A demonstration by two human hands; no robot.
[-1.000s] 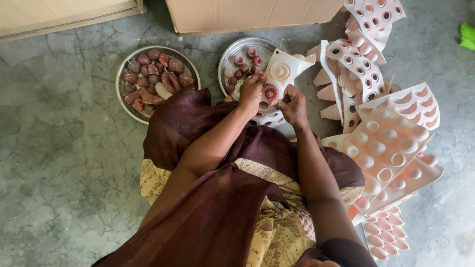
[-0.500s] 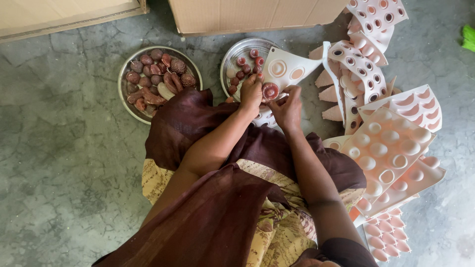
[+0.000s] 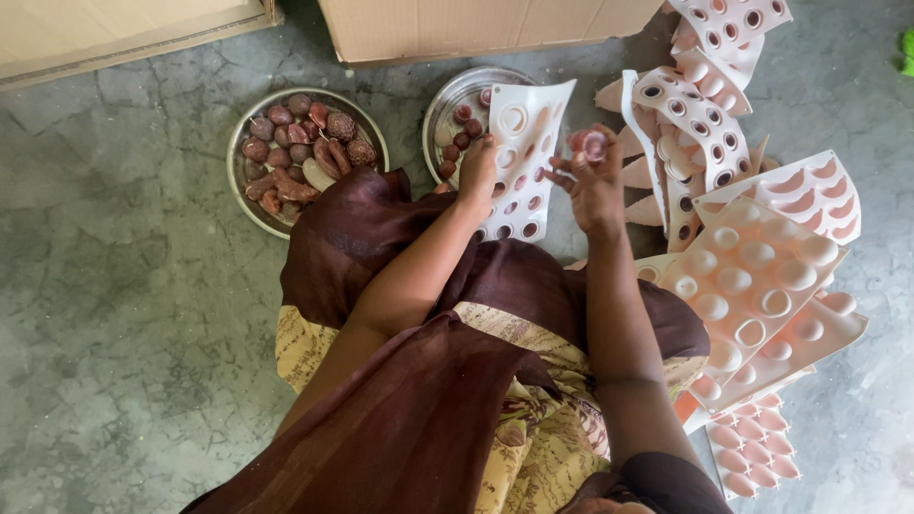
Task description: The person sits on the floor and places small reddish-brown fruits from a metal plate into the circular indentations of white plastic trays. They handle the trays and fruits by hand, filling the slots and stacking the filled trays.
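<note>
A white flexible mould sheet with rows of round cavities is held upright and slightly curved, its upper end over the rim of a round metal plate. A small round reddish-brown moulded piece with a pale centre is pinched just right of the sheet, apart from it.

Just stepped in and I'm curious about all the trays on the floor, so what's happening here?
A person sitting on the concrete floor holds a white silicone mould sheet with the left hand. The right hand pinches a small reddish moulded piece. Behind the sheet, a metal plate holds similar small pieces. A metal bowl of larger brown pieces sits beside it, and more mould sheets are piled to the person's right.
</note>
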